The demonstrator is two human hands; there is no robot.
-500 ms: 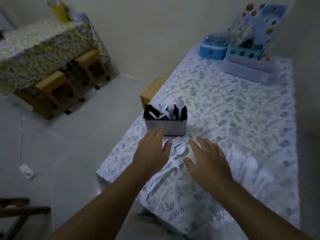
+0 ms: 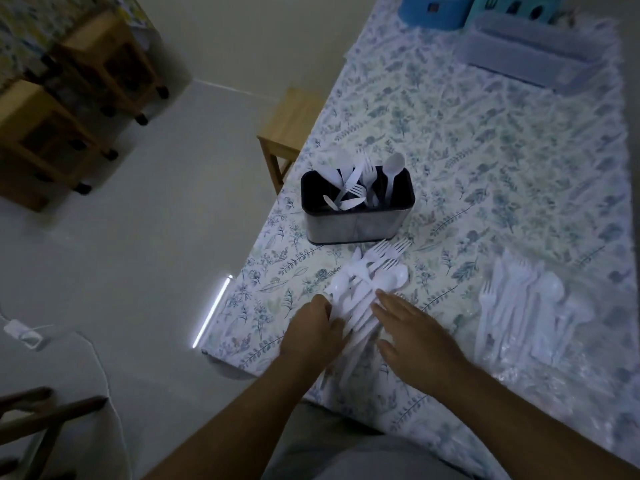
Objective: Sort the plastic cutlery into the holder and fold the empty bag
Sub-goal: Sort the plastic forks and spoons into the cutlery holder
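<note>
Steel holder (image 2: 356, 223) holds white cutlery (image 2: 360, 187) (forks, spoons); both hands' grips spread flat.

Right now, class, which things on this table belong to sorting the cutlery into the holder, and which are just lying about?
Part of the job:
- loose cutlery pile between the left hand and right hand
- cutlery holder
- bagged cutlery

Just lying about:
- blue container
- teal basket
- grey tray
- wooden stool
</note>
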